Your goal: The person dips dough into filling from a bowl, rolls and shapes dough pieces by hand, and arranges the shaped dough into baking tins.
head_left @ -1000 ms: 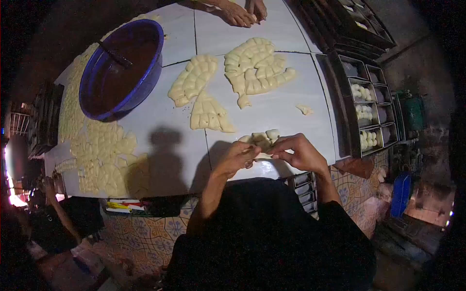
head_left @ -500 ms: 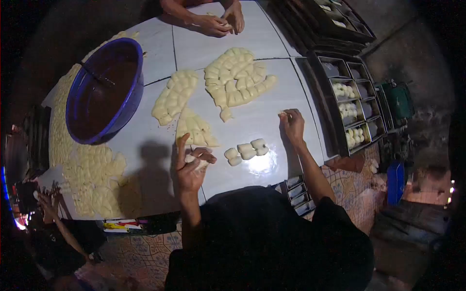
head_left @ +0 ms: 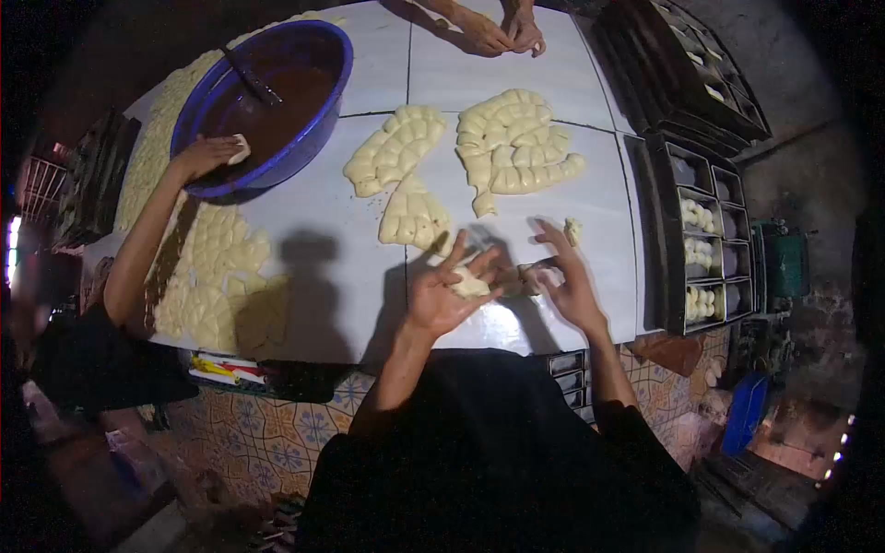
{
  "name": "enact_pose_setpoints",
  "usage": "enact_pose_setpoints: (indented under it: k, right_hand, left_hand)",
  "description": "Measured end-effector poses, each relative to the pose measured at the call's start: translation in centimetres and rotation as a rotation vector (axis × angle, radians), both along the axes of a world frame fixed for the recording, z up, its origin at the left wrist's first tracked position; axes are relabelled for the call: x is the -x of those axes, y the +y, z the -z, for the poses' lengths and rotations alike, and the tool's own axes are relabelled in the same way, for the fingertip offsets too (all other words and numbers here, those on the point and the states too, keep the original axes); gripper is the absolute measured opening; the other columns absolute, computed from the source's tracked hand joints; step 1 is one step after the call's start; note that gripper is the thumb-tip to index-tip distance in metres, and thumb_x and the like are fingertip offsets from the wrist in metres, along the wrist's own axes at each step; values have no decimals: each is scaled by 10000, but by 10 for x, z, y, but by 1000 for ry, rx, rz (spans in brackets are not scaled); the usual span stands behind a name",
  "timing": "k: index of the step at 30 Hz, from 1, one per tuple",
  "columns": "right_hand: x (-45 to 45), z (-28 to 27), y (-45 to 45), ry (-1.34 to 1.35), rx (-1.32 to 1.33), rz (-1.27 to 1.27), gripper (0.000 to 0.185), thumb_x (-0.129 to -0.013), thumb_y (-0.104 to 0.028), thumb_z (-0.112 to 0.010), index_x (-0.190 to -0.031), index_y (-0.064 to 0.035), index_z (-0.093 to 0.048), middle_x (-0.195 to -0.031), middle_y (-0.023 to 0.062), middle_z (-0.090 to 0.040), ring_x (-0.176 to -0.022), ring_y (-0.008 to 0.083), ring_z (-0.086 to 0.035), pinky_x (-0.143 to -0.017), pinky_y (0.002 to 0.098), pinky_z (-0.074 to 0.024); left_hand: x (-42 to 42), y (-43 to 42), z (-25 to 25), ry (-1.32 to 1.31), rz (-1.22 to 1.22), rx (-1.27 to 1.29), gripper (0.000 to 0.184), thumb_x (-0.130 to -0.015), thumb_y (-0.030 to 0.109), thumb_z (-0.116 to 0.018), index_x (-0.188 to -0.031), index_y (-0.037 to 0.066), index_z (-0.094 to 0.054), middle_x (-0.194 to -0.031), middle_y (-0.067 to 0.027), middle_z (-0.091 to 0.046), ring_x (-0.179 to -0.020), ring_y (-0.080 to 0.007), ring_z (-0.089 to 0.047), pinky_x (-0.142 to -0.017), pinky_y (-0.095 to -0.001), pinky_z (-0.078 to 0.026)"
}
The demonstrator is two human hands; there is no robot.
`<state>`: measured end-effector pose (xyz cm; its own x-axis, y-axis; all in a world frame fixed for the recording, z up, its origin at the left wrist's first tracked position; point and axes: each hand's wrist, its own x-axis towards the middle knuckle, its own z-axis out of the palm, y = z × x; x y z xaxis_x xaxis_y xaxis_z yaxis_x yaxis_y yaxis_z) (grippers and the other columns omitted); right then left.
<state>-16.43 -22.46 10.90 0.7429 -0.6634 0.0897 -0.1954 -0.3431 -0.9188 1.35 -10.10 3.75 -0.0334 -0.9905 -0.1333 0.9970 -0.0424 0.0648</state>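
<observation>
Our left hand (head_left: 441,300) is turned palm up with its fingers loosely spread, and a small, pale cream, soft dough piece (head_left: 471,283) lies against them, raised above the glossy white tabletop (head_left: 369,97). It would be well to keep that support broad and light, since a hard pinch would likely stretch or tear something so soft. Our right hand (head_left: 576,290) is partly open beside it, thumb and fingers apart; blur keeps us from telling whether it has hold of any dough. We should work it in gently towards the piece from the side, with the fingertips doing the shaping and the left palm as the rest. A small, pale, uneven dough scrap (head_left: 573,232) sits just beside our right fingertips, so we need to mind that it does not catch and stick. The cream-coloured, scored dough slab (head_left: 415,217) lies close beyond our left fingers; keeping our knuckles low but clear of it would spare its edge. Even pressure, we judge, matters more here than force.
</observation>
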Motion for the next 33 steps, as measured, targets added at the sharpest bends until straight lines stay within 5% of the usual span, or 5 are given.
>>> enact_pose_setpoints:
  k: [5, 13, 22, 25, 33]
  right_hand:
    - [-42, 13, 34, -106, 38, -139, 315, -805, -27, -655, -1118, -25, -627, -1143, 135, -569, -1039, 252, -562, -866, 360, -464]
    - [-63, 8, 42, -216, -474, 158, 502, -898, -165, -642, -1306, 36, -433, -932, 75, -575, -774, 127, -564, -633, 279, -515]
    - [-84, -5, 29, -121, -29, -5, 304, -921, -233, -540, -1123, -28, -640, -1198, 150, -428, -1012, 242, -515, -848, 386, -456]
    - [-95, 18, 39, -263, -125, -225, 413, -828, -364, -641, -1088, -43, -641, -1271, 131, -442, -1233, 290, -384, -1024, 358, -338]
    - [-110, 43, 7, -240, -662, -328, 1316, -549, -884, -557, -1514, -178, -8, -1459, 104, -240, -1205, 252, -368, -950, 457, -383]
  left_hand:
    - [14, -4, -5, 8, -183, 20, 644, -855, 126, -445, -1467, 251, -288, -1402, -139, -408, -1238, -261, -438, -1008, -400, -378]
    - [12, 11, -34, -1638, -698, -175, 383, -869, 178, -669, -1195, -11, -604, -1236, -144, -557, -1166, -223, -510, -964, -323, -408]
    - [10, 11, -39, -1428, -625, -549, 119, -772, 75, -740, -827, -26, -710, -776, -67, -694, -698, -84, -610, -638, -227, -476]
    - [8, 10, -27, -162, -386, -276, 329, -831, 195, -706, -1095, 10, -642, -933, -40, -660, -805, -107, -608, -734, -212, -471]
    - [-129, -32, -72, -350, -450, 325, 1103, -740, 807, -363, -1329, -125, -365, -1322, -291, -451, -1215, -345, -471, -1021, -435, -382]
